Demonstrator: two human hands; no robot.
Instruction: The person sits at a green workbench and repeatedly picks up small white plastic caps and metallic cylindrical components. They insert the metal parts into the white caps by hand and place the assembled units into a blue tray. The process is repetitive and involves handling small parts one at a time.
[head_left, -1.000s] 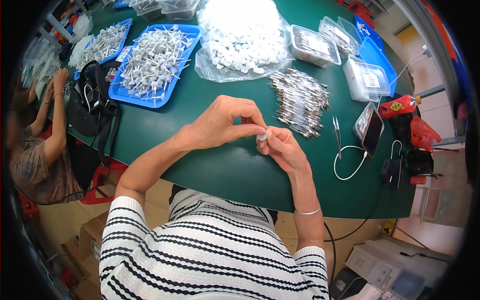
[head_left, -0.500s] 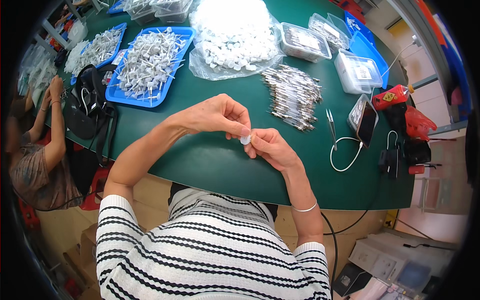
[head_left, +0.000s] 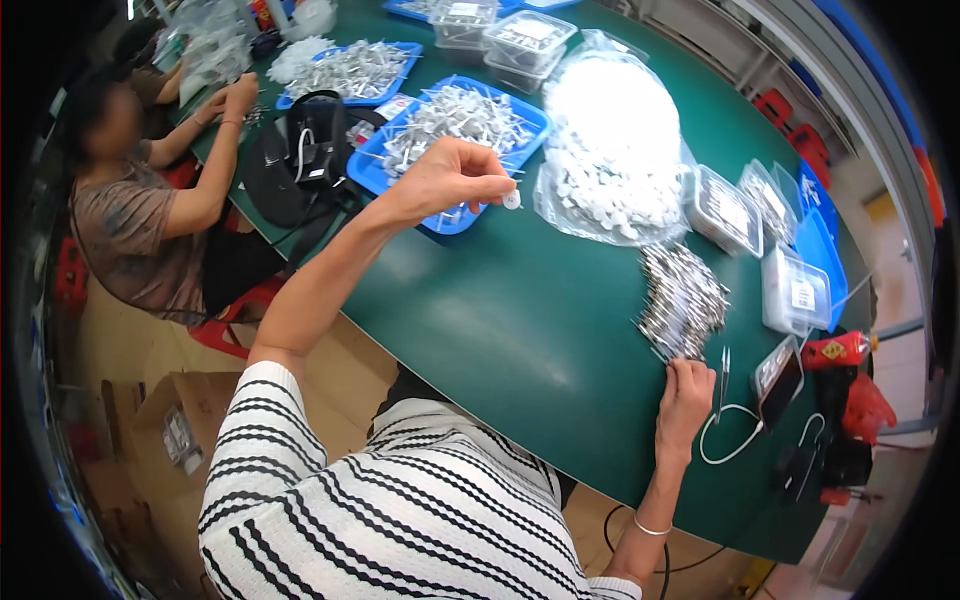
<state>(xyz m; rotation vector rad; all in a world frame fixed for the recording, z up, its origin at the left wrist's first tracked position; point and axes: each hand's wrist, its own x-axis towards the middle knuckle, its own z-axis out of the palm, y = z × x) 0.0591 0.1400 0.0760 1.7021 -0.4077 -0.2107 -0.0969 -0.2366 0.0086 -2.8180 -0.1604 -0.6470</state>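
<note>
My left hand [head_left: 450, 185] is raised over the near edge of a blue tray [head_left: 540, 140] heaped with white-capped stems [head_left: 450, 125]. Its thumb and forefinger pinch a small round white plastic cap [head_left: 512, 199]. Off to the right, my right hand [head_left: 686, 405] rests at the near end of a pile of thin metal-tipped rods [head_left: 683, 298]. Its fingertips are pressed together against the pile, and what lies between them is hidden. A clear bag [head_left: 590, 222] full of white caps [head_left: 610, 190] lies between the tray and the rods.
Tweezers [head_left: 723, 380], a white cable [head_left: 708, 440] and a phone [head_left: 782, 385] lie right of my right hand. Clear plastic boxes [head_left: 725, 210] stand behind the rods. A black bag [head_left: 300, 160] is at the left, near a co-worker [head_left: 160, 200].
My hands have parted from around the white cap. The left keeps the cap; the right has moved to the rod pile. The view has turned, shifting the table contents to the right.
</note>
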